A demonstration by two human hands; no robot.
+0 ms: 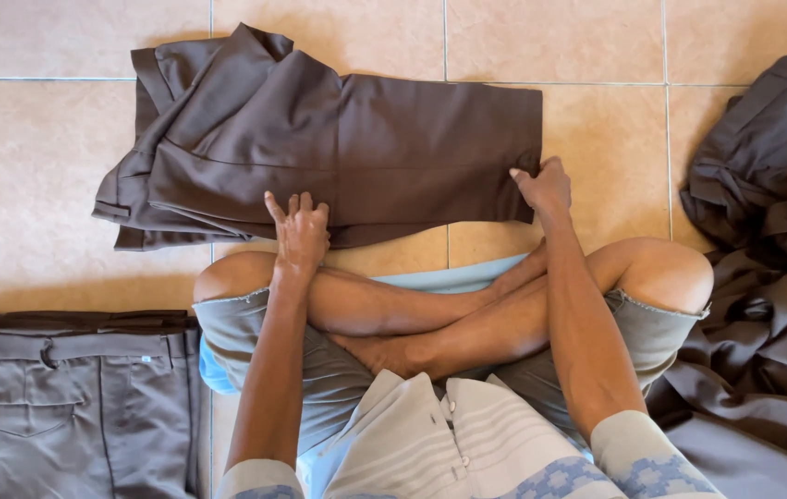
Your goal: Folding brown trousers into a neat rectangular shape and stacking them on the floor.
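Currently: left hand (301,225) flat, fingers spread, on smooth dark-brown folded trousers (338,148); right hand (544,188) pinching hem corner; tiled floor (33,157).

Head view, straight down (probably seated), close over tiled floor (597,55).

Matt brown woven cloth trousers (347,152) lie on smooth, slightly glossy beige ceramic floor tiles (42,157).

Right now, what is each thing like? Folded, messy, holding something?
Dark brown trousers: folded over, flat on the tile floor.
Left hand: open, pressing the trousers' near edge.
Right hand: pinching the trousers' corner.
Grey trousers stack: neatly folded.
Dark clothes pile: crumpled, unfolded.
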